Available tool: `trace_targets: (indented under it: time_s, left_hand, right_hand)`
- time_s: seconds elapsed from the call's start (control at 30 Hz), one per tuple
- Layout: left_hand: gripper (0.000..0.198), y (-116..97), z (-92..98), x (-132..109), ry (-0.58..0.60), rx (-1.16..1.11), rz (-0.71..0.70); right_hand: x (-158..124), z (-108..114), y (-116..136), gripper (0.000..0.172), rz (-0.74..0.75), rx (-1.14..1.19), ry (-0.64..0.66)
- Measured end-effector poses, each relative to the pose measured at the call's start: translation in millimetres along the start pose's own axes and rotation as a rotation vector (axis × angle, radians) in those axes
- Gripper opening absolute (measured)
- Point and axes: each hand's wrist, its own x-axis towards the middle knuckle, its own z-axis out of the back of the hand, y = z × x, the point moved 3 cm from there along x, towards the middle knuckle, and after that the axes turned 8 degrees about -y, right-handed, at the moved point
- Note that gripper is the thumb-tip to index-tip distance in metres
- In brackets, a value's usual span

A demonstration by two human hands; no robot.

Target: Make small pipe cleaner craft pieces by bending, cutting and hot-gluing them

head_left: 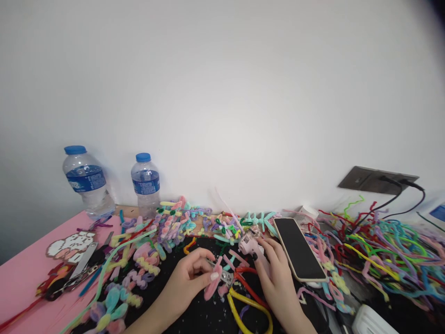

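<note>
My left hand (189, 278) is closed in a pinch on a pink pipe-cleaner piece (212, 284) over the black mat (205, 317). My right hand (276, 273) is wrapped round a small pink glue gun (248, 244), whose nozzle points left toward the pink piece. Yellow- and red-handled pliers (243, 299) lie on the mat between my hands, just under the pink piece. Finished twisted pipe-cleaner shapes (167, 232) in pastel colours are heaped behind and to the left of my left hand.
A phone (299, 248) lies screen-up right of my right hand. A tangle of loose pipe cleaners (382, 250) covers the right side. Two water bottles (86, 181) stand at the back left. Scissors (81, 271) and a sticker sheet (69, 246) lie on the pink surface. Cables run to a wall socket (377, 180).
</note>
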Motion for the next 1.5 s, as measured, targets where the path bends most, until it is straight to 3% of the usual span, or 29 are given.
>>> trace_targets:
  time_s: [0.17,0.33,0.7,1.03,1.5]
  left_hand:
    - [0.025,8,-6.3,-4,0.086,0.115,0.069]
    - [0.027,9,-6.2,-6,0.137,0.247,0.070]
    - [0.009,4,-12.5,-9,0.255,0.297,0.083]
    - [0.034,-3,-14.1,-9,0.282,0.303,-0.040]
    - [0.037,0,-8.1,-6,0.251,0.279,-0.010]
  right_hand:
    - [-6,-2,35,0.034,0.183,0.312,0.279]
    - [-11,-9,46,0.028,0.173,0.450,0.363]
    - [-15,-14,42,0.020,0.137,0.442,0.398]
    - [-14,-14,47,0.024,0.183,0.456,0.412]
    - [-16,-14,46,0.022,0.222,0.409,0.363]
